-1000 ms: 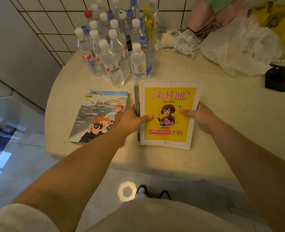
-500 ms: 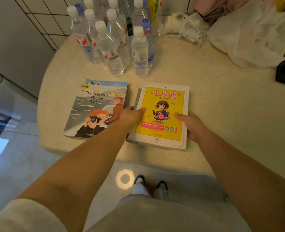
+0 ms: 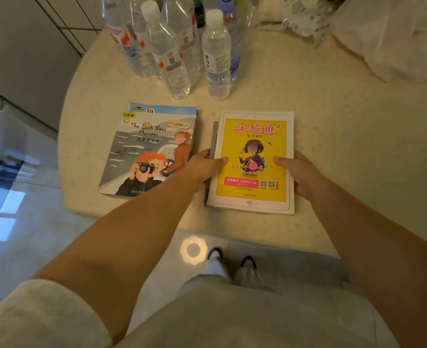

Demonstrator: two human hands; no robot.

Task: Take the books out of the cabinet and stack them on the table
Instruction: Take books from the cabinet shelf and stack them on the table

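Note:
A yellow-covered book (image 3: 254, 146) lies flat on top of a small stack near the front edge of the round cream table (image 3: 333, 126); a darker book edge shows under its left side. My left hand (image 3: 205, 167) grips the stack's left edge, thumb on the yellow cover. My right hand (image 3: 299, 172) grips the right edge, thumb on the cover too. Left of the stack lies a second pile topped by the "Loch Ness Monster" book (image 3: 149, 149), apart from the stack by a narrow gap.
Several clear water bottles (image 3: 182, 46) stand in a cluster just behind the books. A white plastic bag (image 3: 396, 38) and wrapped packages fill the back right. The table's front edge runs close below the books, with tiled floor and my shoes under it.
The stack with the yellow book was tilted up off the table in both hands; it has come down flat onto the table. Both hands stay on its sides.

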